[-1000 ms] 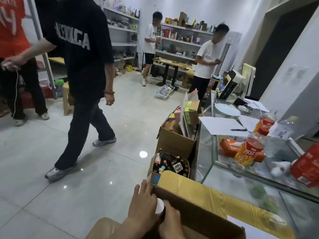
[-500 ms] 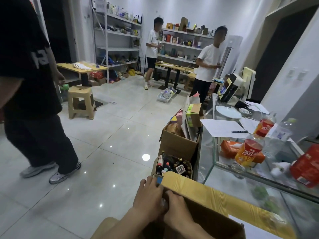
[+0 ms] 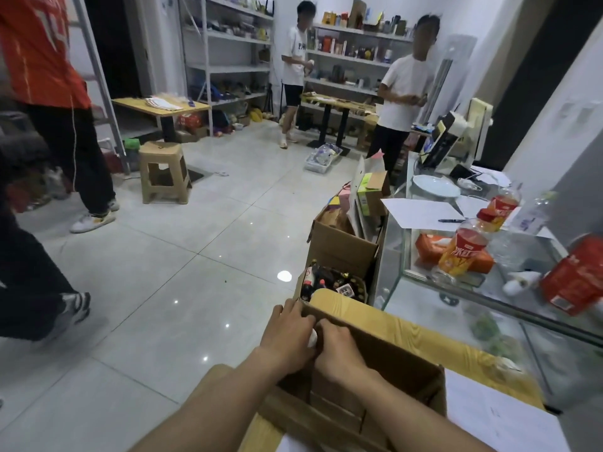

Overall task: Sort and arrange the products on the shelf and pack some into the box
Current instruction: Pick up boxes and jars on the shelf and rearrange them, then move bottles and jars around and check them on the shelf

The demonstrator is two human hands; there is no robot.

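Entry: open cardboard box point(image 3: 391, 357), standing on the wood-grain table point(image 3: 408, 324) directly before the person. Left grip point(image 3: 287, 331) and right grip point(image 3: 339, 349): met at the box's far-left corner, fingers of both curled about one small white item point(image 3: 312, 338). The item is mostly hidden and its kind cannot be told. Step, as judged: seating it in that corner. Handling: release only once it rests against both walls, one grip at a time, clear of the rim. Adjacent: floor carton of dark bottles point(image 3: 329, 282), just beyond the table.
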